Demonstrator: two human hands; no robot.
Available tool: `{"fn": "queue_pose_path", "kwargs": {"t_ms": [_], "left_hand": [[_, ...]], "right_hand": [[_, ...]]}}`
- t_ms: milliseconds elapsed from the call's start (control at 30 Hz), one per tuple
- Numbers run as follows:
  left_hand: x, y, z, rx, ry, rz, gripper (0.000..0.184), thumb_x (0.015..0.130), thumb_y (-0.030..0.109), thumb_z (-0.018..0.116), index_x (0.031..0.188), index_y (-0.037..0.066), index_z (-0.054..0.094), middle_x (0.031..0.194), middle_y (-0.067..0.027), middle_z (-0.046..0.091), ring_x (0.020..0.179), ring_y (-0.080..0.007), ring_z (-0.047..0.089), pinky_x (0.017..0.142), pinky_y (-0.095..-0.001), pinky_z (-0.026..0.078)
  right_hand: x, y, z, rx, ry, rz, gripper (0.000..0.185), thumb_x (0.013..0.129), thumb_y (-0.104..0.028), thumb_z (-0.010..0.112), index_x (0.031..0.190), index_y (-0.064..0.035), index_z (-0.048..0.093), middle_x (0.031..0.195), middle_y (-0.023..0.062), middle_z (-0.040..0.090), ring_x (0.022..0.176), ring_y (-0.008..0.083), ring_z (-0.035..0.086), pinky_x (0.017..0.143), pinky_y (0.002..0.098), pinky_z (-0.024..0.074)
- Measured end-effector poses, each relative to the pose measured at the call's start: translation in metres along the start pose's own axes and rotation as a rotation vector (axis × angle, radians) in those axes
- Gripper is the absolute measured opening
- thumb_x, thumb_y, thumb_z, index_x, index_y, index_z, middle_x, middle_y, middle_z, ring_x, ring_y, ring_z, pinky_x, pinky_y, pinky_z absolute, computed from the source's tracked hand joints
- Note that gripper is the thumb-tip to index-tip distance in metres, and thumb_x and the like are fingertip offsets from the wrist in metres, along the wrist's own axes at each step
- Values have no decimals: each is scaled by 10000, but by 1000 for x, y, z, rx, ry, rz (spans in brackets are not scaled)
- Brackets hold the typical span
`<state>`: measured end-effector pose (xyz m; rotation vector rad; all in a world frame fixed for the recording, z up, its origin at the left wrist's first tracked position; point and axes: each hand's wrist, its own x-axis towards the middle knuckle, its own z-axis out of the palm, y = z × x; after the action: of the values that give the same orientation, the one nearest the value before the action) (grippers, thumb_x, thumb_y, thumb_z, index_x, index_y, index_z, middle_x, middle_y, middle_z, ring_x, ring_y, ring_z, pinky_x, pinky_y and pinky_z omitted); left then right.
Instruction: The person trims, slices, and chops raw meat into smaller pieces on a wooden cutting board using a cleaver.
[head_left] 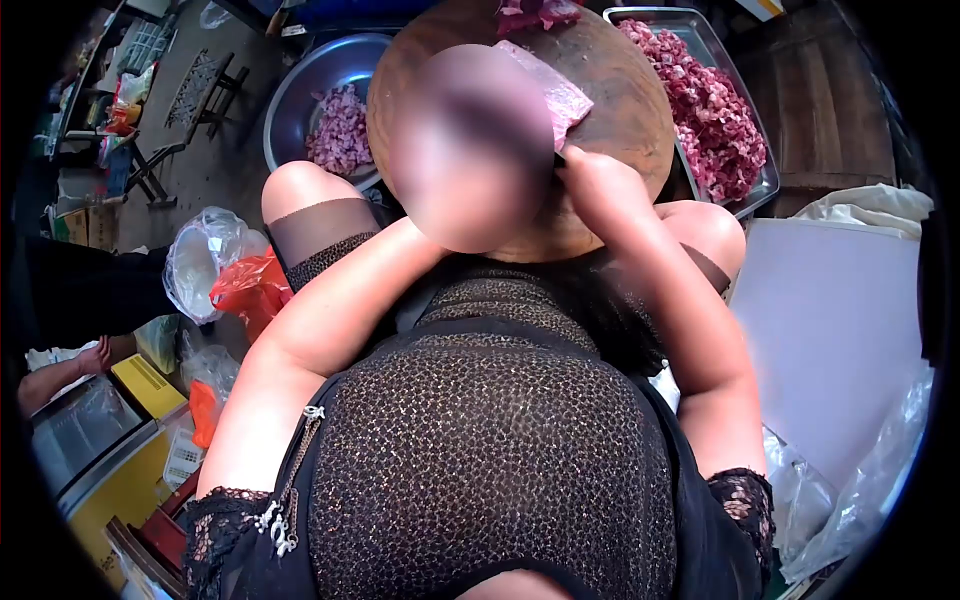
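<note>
A round wooden chopping block [635,120] stands before me, between my knees. On it lies a flat pale-pink slab of meat [565,100], partly covered by a large blurred patch. My right hand [605,190] is closed at the block's near right side. It grips what looks like a knife [561,160]; a dark end shows at the fingers, and a dark streak runs up-left into the blur. My left hand [445,195] reaches over the block's left part, its fingers hidden by the blur. A darker red piece of meat [537,12] rests at the far edge.
Left of the block, a metal bowl [290,100] contains diced meat [340,130]. On the right, a metal tray [768,190] bears heaped cut meat [715,120]. Plastic bags [250,285] and a folding stool [200,100] are at left. Another person's hand [95,357] shows at far left.
</note>
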<state>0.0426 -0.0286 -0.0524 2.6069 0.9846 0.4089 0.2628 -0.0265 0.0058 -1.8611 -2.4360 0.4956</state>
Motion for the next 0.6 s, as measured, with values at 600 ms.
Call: {"fn": "queue_pose_path", "kwargs": {"t_ms": [600], "left_hand": [[-16, 26, -23, 110, 85, -173, 809, 639, -11, 631, 1420, 93, 446, 1385, -208, 464, 1300, -370, 453, 1080, -426, 385]], "right_hand": [[54, 106, -50, 13, 294, 195, 299, 917, -284, 604, 1018, -8, 662, 943, 245, 679, 920, 431, 642, 825, 523, 496]]}}
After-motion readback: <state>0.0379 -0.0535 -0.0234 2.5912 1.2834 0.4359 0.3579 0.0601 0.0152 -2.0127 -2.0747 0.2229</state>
